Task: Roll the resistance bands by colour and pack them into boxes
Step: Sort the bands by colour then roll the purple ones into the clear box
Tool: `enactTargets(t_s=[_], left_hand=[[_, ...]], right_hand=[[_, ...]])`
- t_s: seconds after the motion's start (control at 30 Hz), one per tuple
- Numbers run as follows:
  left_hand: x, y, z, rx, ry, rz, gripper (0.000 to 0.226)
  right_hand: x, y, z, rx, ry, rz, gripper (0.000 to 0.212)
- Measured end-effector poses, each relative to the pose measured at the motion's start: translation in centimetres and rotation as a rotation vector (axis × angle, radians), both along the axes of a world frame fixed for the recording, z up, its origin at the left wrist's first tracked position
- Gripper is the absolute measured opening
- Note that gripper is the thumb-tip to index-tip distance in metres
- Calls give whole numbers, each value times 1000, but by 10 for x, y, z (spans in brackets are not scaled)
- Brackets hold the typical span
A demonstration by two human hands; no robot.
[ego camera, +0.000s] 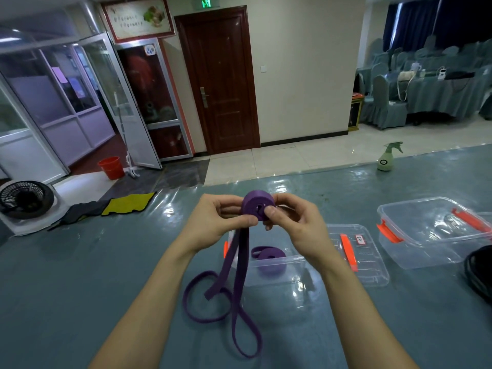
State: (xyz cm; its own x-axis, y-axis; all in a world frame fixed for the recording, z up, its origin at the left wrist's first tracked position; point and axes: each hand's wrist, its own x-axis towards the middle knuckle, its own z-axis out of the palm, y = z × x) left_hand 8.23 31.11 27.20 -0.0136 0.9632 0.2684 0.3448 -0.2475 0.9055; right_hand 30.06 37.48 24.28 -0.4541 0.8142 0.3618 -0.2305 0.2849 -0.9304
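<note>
A purple resistance band (256, 205) is partly wound into a roll held above the table. My right hand (291, 222) pinches the roll, thumb on its face. My left hand (217, 219) pinches the band where it leaves the roll. The unrolled tail (234, 302) hangs down and loops on the table. Below my hands stands a clear plastic box (274, 272) with one rolled purple band (270, 261) inside. A second clear box (431, 233) with orange latches stands open at the right. Black bands (479, 272) lie at the right edge.
A clear lid (356, 251) with orange clips lies between the two boxes. A green spray bottle (387, 157) stands near the table's far edge. A yellow cloth (127, 205) lies at the far left edge. A fan and a red bucket sit on the floor beyond.
</note>
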Motion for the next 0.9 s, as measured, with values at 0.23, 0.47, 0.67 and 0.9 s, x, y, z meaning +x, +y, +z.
enactTargets(t_s=[0.23,0.47,0.67,0.9], left_hand=[[-9,-2,33,-103,590,-28,22],[-1,4,63,-83,958,-31,21],[-2,-12,15,-4,30,-7,39],[11,-26,-38,-81,-31,113,34]], right_hand=[[8,8,8,290,-488,-19,65],[-12,5,12,421,-539,-34,27],[-4,8,-1,1,49,58,20],[4,-2,-41,-180,-110,166,35]])
